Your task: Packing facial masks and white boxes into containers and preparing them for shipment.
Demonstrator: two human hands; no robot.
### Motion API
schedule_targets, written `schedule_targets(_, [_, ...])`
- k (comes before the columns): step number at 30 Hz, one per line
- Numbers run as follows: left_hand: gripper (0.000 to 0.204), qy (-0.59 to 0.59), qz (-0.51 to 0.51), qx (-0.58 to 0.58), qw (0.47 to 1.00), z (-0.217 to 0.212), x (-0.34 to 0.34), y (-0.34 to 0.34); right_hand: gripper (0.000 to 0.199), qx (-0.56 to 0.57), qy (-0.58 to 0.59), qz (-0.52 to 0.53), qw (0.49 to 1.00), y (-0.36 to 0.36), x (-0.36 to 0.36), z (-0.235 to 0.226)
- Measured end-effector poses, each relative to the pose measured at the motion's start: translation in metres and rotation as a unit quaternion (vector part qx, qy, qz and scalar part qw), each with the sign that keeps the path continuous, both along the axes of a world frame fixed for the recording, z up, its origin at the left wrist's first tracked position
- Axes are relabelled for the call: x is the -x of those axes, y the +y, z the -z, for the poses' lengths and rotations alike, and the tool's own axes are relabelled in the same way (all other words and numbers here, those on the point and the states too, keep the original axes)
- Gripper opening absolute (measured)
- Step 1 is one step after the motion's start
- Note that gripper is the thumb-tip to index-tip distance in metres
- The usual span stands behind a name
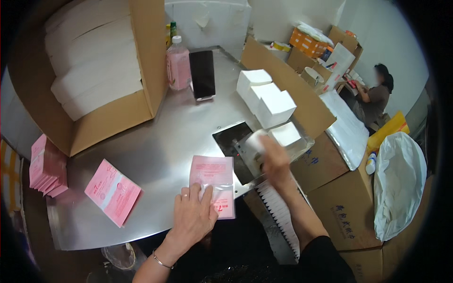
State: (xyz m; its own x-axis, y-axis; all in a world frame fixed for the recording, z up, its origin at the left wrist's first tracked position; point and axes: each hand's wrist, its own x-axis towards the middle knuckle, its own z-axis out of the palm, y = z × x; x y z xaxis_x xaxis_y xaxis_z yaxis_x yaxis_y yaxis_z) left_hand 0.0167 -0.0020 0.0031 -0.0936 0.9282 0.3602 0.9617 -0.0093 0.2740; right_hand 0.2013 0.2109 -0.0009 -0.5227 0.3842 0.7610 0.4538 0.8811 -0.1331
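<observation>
My left hand (193, 210) lies on a pink printed plastic packet (214, 172) at the table's front edge, its fingers spread and pressing on the clear film. My right hand (277, 165) is smeared by motion. At its fingertips is a blurred white paper stack (256, 140), above a metal plate beside a dark rectangular opening (231, 137) in the tabletop. Just beyond it sit a white square paper stack (285, 134) and several taller white stacks (276, 106). To the left, a pile of pink packets (113, 192) rests on the table.
A large carton (104, 134) of white paper stands at the left, near more pink packets (47, 165). Behind are a pink bottle (178, 66) and a propped phone (203, 75). Cartons (347, 212) and a white bag (401, 184) crowd the right; another person (377, 99) sits farther off.
</observation>
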Motion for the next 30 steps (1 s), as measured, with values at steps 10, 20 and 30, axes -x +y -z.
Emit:
schedule_targets(10, [0.078, -0.073, -0.045, -0.002, 0.996, -0.015, -0.004, -0.002, 0.032, 0.116, -0.292, -0.079, 0.946, -0.053, 0.11, 0.015])
schedule_targets(20, [0.014, -0.08, -0.097, -0.117, 0.985, -0.008, 0.04, -0.045, 0.015, 0.222, -0.387, 0.093, 0.89, 0.009, 0.038, 0.024])
schedule_targets(30, [0.025, 0.017, -0.359, 0.025, 0.933, 0.002, 0.123, -0.101, 0.018, 0.041, -0.102, 0.256, 0.96, 0.049, -0.034, 0.014])
